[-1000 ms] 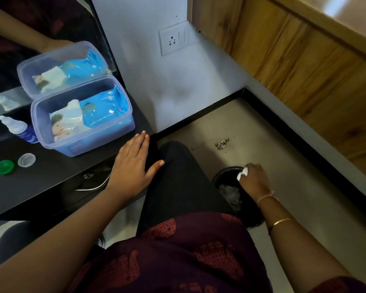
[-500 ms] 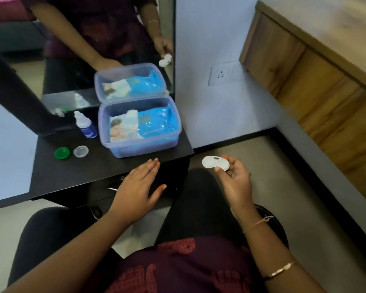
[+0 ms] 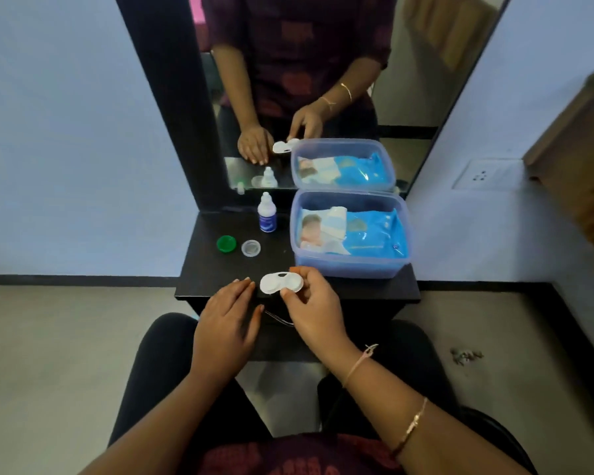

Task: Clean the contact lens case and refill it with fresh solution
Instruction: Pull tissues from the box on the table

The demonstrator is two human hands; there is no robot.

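From the head view, the right hand (image 3: 309, 303) pinches the white contact lens case (image 3: 281, 282) by its right well, thumb below and fingertips over the top edge, holding it just above the front edge of the black bench (image 3: 220, 269). That grip leaves the left well free and both wells facing up, probably so they can be filled. The left hand (image 3: 225, 323) lies flat and open, palm down, holding nothing, its fingertips at the bench edge just beside the case (it looks ready to steady the case or reach forward). Both forearms angle inward from the lap, wrists relaxed.

Further back, the solution bottle (image 3: 267, 213) stands upright near the mirror (image 3: 408, 97), within reach of the left hand. The green cap (image 3: 226, 243) and clear cap (image 3: 250, 248) lie off the case, side by side, apart from it, keeping the wells open. A plastic tub (image 3: 350, 265) holding a wipes pack (image 3: 364, 233) sits to the right. The refill appears not yet begun.
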